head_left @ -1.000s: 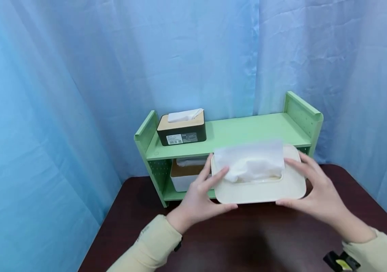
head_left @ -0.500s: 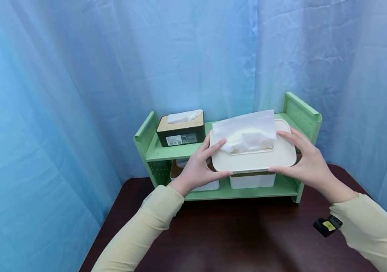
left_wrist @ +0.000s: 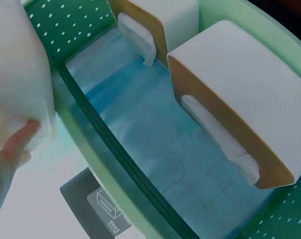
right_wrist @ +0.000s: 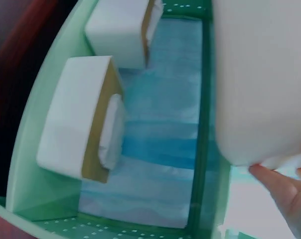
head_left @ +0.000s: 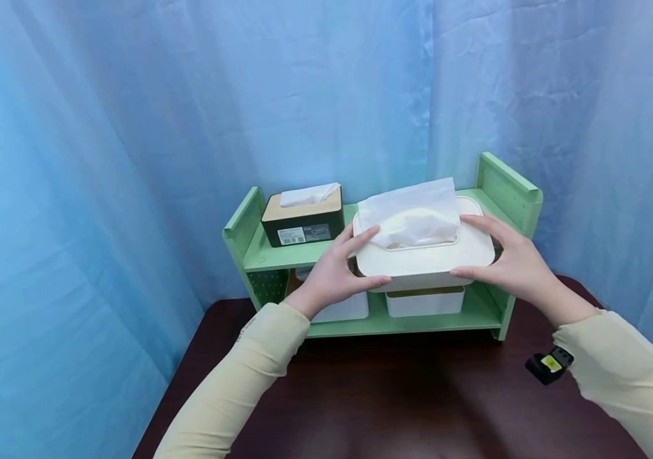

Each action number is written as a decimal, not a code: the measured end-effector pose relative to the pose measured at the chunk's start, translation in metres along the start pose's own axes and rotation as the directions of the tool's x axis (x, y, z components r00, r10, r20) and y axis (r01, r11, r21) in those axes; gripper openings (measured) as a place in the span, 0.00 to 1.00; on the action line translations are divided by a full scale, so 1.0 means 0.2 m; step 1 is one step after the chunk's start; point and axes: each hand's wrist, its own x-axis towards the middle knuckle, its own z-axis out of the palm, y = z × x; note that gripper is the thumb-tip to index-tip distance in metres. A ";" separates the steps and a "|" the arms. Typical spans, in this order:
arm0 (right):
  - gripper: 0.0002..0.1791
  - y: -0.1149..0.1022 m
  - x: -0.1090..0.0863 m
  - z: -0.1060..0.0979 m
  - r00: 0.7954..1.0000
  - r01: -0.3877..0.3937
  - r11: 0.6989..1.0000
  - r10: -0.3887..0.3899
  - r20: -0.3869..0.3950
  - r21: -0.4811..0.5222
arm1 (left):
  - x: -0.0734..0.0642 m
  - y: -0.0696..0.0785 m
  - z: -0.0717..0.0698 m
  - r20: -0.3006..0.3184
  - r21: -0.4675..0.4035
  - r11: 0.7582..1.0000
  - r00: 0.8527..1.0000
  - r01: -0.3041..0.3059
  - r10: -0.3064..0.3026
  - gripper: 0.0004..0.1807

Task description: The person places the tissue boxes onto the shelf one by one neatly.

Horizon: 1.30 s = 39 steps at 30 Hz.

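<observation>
A white tissue box [head_left: 418,260] with a tissue sticking up from its lid slot is in front of the right part of the upper shelf in the head view. My left hand [head_left: 334,271] grips its left end, and my right hand [head_left: 512,261] grips the right end, thumbs at the front edge. In the left wrist view, fingers of the left hand [left_wrist: 11,149] press the box's side. The right wrist view has the box [right_wrist: 265,79] beside the shelf's edge, the right hand [right_wrist: 285,194] at its end. Whether its base touches the shelf, I cannot tell.
A green two-tier shelf [head_left: 280,256] stands on a dark wooden table [head_left: 395,395]. On its upper left sits a black tissue box [head_left: 326,233] with a wooden lid. Two white, wood-lidded tissue boxes, a left one [head_left: 349,309] and a right one [head_left: 426,304], occupy the lower tier.
Both hands have raised the white tissue box up and forward from in front of the lower tier to the upper shelf. Most recently it has levelled, so its front side shows.
</observation>
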 end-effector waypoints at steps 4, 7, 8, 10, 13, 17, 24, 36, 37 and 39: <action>0.49 -0.05 0.05 -0.04 0.991 -0.082 0.997 0.082 0.109 -0.006 | 0.03 0.01 -0.05 0.021 0.025 0.997 0.997 0.070 -0.071 0.43; 0.49 -0.07 0.10 -0.07 0.976 -0.137 0.990 0.139 0.166 -0.023 | 0.07 0.03 -0.08 0.046 0.040 0.993 0.993 0.108 -0.110 0.42; 0.48 -0.08 0.11 -0.08 0.971 -0.151 0.988 0.154 0.185 -0.029 | 0.08 0.03 -0.09 0.054 0.038 0.992 0.991 0.122 -0.124 0.42; 0.47 -0.09 0.15 -0.10 0.961 -0.167 0.985 0.170 0.217 -0.032 | 0.10 0.03 -0.11 0.070 0.033 0.988 0.986 0.148 -0.150 0.41; 0.46 -0.09 0.20 -0.13 0.946 -0.187 0.982 0.181 0.270 -0.003 | 0.14 0.03 -0.13 0.091 0.008 0.982 0.978 0.186 -0.186 0.40; 0.46 -0.08 0.25 -0.16 0.920 -0.229 0.972 0.198 0.339 0.054 | 0.20 0.03 -0.15 0.135 -0.041 0.970 0.963 0.241 -0.233 0.38; 0.45 -0.06 0.32 -0.19 0.886 -0.271 0.958 0.212 0.413 0.090 | 0.29 0.02 -0.17 0.217 -0.135 0.933 0.929 0.332 -0.299 0.37; 0.48 -0.09 0.42 -0.18 0.874 -0.331 0.940 0.270 0.405 0.088 | 0.37 -0.01 -0.16 0.157 -0.203 0.910 0.930 0.361 -0.334 0.35; 0.49 -0.09 0.43 -0.18 0.874 -0.342 0.936 0.285 0.393 0.081 | 0.38 -0.01 -0.16 0.150 -0.203 0.910 0.930 0.361 -0.335 0.35; 0.49 -0.09 0.45 -0.17 0.877 -0.362 0.929 0.314 0.363 0.071 | 0.39 -0.01 -0.15 0.138 -0.195 0.912 0.930 0.362 -0.340 0.35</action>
